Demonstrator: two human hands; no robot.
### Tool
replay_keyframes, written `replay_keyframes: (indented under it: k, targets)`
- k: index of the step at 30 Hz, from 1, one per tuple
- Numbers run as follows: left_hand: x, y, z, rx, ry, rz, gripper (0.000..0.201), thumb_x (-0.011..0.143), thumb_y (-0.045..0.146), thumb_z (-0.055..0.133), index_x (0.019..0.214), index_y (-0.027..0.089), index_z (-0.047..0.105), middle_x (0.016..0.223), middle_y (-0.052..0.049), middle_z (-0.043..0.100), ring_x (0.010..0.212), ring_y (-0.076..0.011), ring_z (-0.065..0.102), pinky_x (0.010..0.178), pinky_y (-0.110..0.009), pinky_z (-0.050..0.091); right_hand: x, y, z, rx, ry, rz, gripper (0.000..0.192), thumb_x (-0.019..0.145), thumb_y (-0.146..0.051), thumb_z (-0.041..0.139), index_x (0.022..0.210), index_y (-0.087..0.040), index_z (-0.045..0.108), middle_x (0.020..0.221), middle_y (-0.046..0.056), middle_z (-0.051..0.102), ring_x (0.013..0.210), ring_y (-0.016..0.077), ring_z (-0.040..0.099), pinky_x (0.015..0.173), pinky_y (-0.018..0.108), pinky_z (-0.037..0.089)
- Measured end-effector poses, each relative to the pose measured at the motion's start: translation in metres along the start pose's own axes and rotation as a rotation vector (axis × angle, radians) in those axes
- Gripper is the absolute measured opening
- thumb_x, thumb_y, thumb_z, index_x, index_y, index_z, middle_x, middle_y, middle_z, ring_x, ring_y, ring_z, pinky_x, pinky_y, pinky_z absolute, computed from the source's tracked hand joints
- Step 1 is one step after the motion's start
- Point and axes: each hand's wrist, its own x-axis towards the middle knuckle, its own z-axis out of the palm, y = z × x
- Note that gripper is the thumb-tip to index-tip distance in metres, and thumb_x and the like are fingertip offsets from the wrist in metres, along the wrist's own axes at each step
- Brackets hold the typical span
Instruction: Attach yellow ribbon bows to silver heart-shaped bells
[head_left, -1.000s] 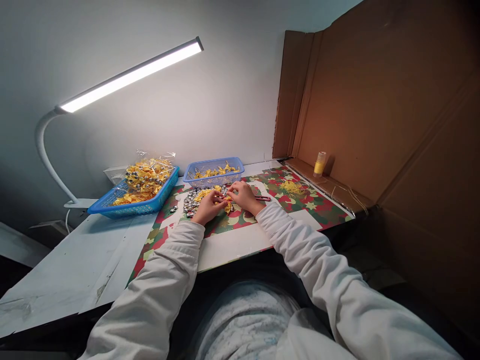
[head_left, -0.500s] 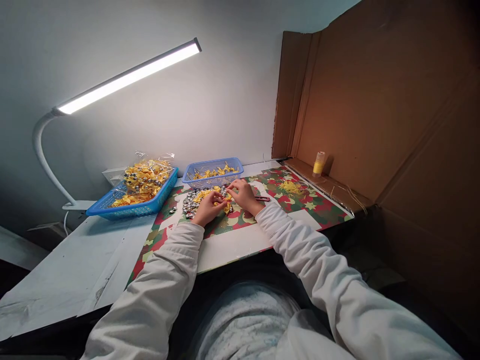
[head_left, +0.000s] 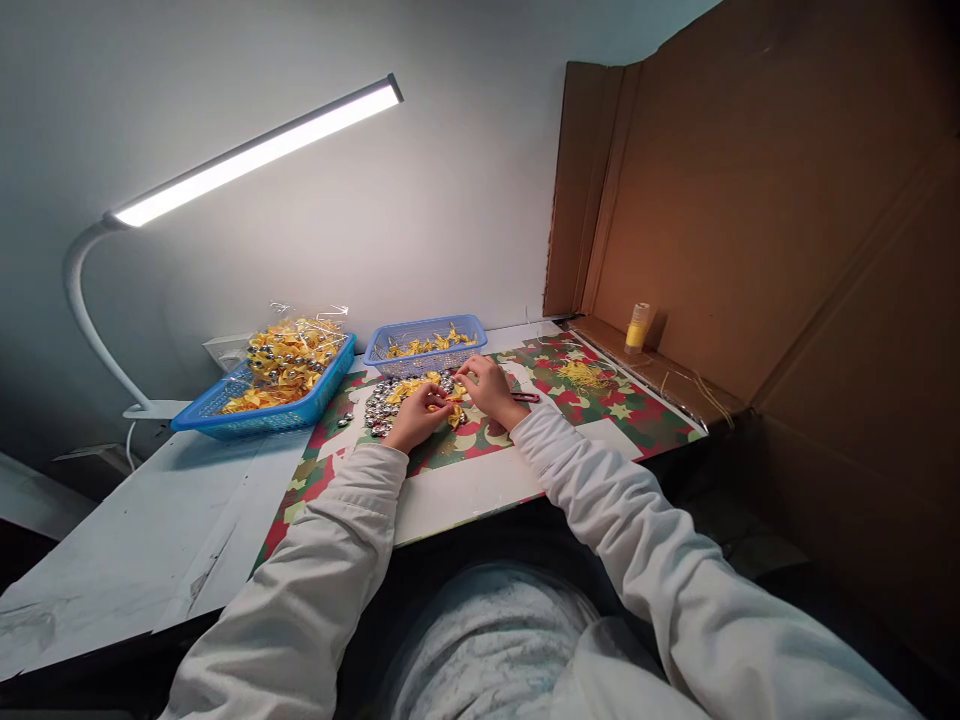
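Observation:
My left hand (head_left: pixel 417 415) is closed in a pinch above the patterned board, its fingertips against a small yellow ribbon-like piece (head_left: pixel 456 418). To its right my right hand (head_left: pixel 487 388) also has its fingers pinched together; whatever they hold is too small to make out. Under and beside the hands lies a pile of shiny silver bell-like balls (head_left: pixel 378 408), with more yellow pieces (head_left: pixel 411 388) on top. A pink-red handled tool (head_left: pixel 526 397) lies by my right wrist, partly hidden.
At the left a blue basket (head_left: pixel 296 412) is heaped with yellow pieces and silver balls. Behind the hands sits a smaller blue basket (head_left: pixel 375 362) with yellow pieces. Yellow threads (head_left: pixel 583 376) lie rightward. A yellow-and-clear bottle (head_left: pixel 637 329) stands by the cardboard wall (head_left: pixel 690 220). A lamp (head_left: pixel 259 155) hangs overhead.
My right fingers have shifted very slightly up from the yellow piece. My left hand stays almost in the same place.

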Motion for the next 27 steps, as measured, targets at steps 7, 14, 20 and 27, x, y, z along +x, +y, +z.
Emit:
replay_keyframes:
  k: [7,14,20,27]
  targets:
    - [0.000,0.005,0.000,-0.004,-0.065,0.033,0.031,0.062,0.042,0.074,0.075,0.021,0.054,0.072,0.001,0.066,0.072,-0.0181,0.065,0.071,-0.030,0.048,-0.001,0.002,0.000,-0.059,0.000,0.021,0.014,0.090,-0.015,0.050,0.083,-0.019,0.061,0.098,0.006,0.064,0.094,0.0208,0.053,0.081,0.031,0.037]
    - [-0.001,0.011,0.000,0.007,-0.099,0.060,0.021,0.063,0.035,0.068,0.071,0.020,0.055,0.069,0.001,0.062,0.067,-0.0160,0.061,0.069,-0.029,0.046,-0.002,0.006,0.002,-0.065,-0.003,0.044,0.014,0.090,-0.015,0.050,0.084,-0.019,0.062,0.100,0.006,0.064,0.096,0.0214,0.052,0.085,0.032,0.037]
    - [-0.003,0.011,-0.001,0.066,-0.069,0.069,0.017,0.065,0.036,0.064,0.068,0.019,0.066,0.073,-0.002,0.068,0.068,-0.0165,0.059,0.067,-0.028,0.046,0.005,0.012,0.001,-0.048,-0.023,0.146,0.014,0.086,-0.018,0.055,0.087,-0.020,0.068,0.103,0.005,0.067,0.101,0.0217,0.054,0.090,0.033,0.041]
    - [-0.004,0.013,-0.002,0.040,0.002,-0.015,0.016,0.062,0.034,0.068,0.066,0.020,0.074,0.076,-0.005,0.076,0.071,-0.0211,0.065,0.067,-0.031,0.050,0.013,0.035,-0.065,-0.295,-0.088,0.467,0.014,0.080,-0.028,0.065,0.085,-0.018,0.073,0.097,0.009,0.071,0.094,0.0215,0.063,0.077,0.029,0.046]
